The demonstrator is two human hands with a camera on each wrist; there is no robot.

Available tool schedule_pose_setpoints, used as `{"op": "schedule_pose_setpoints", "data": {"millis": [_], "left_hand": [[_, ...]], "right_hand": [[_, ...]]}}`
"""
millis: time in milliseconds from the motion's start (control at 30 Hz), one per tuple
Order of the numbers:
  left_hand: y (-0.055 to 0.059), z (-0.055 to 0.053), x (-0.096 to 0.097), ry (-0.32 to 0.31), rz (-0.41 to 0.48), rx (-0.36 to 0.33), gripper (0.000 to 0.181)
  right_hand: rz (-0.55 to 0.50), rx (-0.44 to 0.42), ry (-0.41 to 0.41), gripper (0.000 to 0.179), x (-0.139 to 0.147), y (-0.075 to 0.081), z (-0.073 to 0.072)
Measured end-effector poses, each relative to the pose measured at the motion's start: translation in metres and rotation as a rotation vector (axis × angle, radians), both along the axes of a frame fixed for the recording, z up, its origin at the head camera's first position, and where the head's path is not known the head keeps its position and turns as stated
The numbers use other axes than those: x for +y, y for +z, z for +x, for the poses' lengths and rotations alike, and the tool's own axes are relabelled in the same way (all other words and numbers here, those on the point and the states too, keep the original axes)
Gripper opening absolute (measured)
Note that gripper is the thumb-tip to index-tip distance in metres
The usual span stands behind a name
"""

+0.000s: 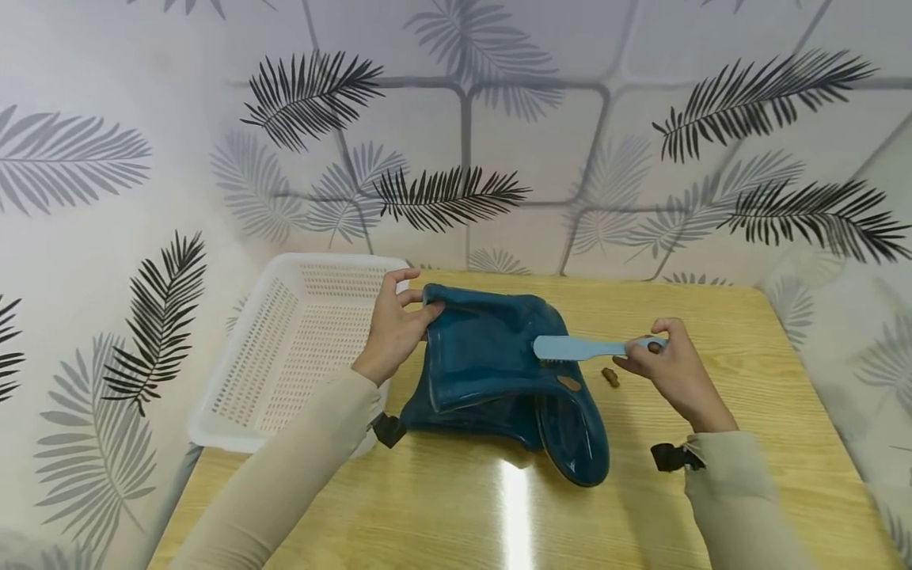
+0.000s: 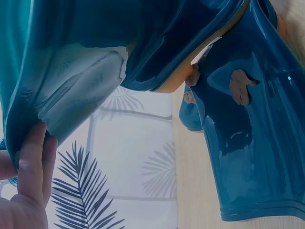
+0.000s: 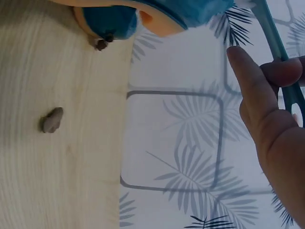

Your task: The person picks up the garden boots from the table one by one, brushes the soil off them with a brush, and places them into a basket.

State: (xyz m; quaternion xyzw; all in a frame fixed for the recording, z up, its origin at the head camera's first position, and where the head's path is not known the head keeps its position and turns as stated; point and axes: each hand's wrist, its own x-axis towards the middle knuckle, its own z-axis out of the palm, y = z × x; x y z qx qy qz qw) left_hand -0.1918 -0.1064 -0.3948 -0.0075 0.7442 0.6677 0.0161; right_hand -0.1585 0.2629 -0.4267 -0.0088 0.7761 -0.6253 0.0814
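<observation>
My left hand [image 1: 399,328] pinches the top rim of a teal rain boot [image 1: 477,348], its thumb over the edge. In the left wrist view the boot's glossy shaft and tan sole rise above the fingers [image 2: 32,164]. My right hand [image 1: 670,372] grips the handle of a light blue brush [image 1: 566,347], whose bristles face down at the ankle part of that boot. A second teal boot [image 1: 580,443] lies on its side beneath the held one. Brown mud [image 2: 242,87] sticks to the second boot's side.
A white perforated plastic basket [image 1: 238,372] stands at the left of the wooden table [image 1: 712,507]. One loose brown clump [image 1: 610,377] lies on the wood right of the boots. A wall covering [image 1: 520,142] with leaf prints rises behind the table's back edge.
</observation>
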Motion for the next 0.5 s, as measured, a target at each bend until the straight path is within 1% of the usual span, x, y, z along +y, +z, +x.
{"op": "schedule_pose_setpoints", "data": {"millis": [133,233,333,400,500], "left_hand": [[0.003,-0.001,-0.001,-0.010,0.010,0.013,0.054],[0.004,-0.001,0.000,-0.011,0.011,0.016,0.054],[0.003,-0.001,0.000,-0.012,0.010,0.015,0.054],[0.003,0.000,0.000,-0.012,0.007,0.009,0.055],[0.002,0.000,-0.001,-0.005,0.002,-0.001,0.055]], "right_hand": [[-0.121,0.030,0.001,0.033,-0.003,0.006,-0.004],[-0.121,0.040,0.018,0.032,-0.012,0.005,-0.004],[-0.057,0.033,0.022,0.032,-0.015,0.000,-0.002],[-0.031,0.026,0.016,0.032,-0.010,-0.004,0.000],[-0.059,0.020,-0.008,0.033,0.002,-0.004,0.002]]}}
